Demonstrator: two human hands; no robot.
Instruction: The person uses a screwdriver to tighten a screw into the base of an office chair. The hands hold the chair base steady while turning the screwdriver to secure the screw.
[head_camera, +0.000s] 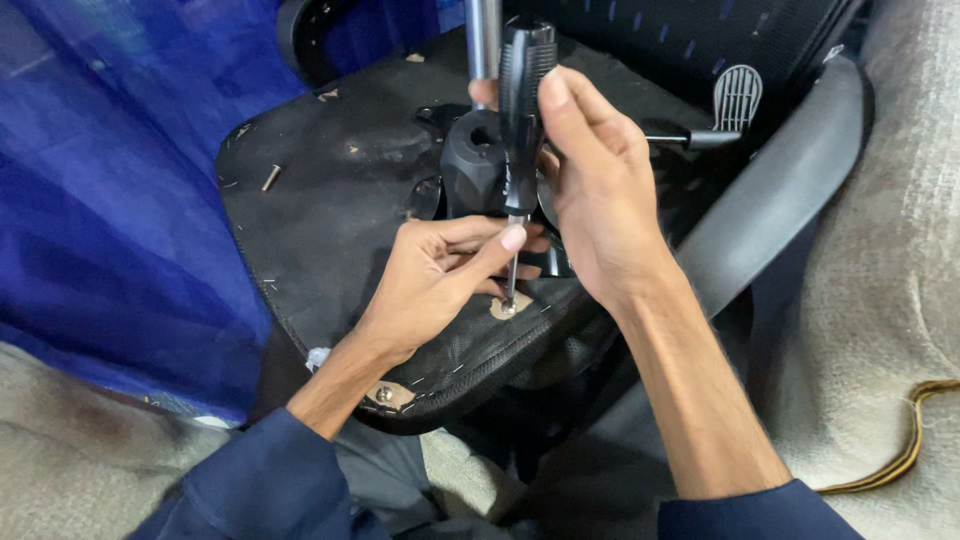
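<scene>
Right hand (590, 190) clenched upright; left hand (440, 275) fingers pinching.

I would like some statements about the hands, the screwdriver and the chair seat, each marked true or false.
1. The right hand grips the black handle of the screwdriver. True.
2. The screwdriver lies flat on the seat. False: it stands nearly upright, tip on a screw.
3. The left hand steadies the shaft with its fingers. True.
4. The chair seat is turned right way up. False: its underside faces up.
5. A loose screw lies on the seat. True.
</scene>
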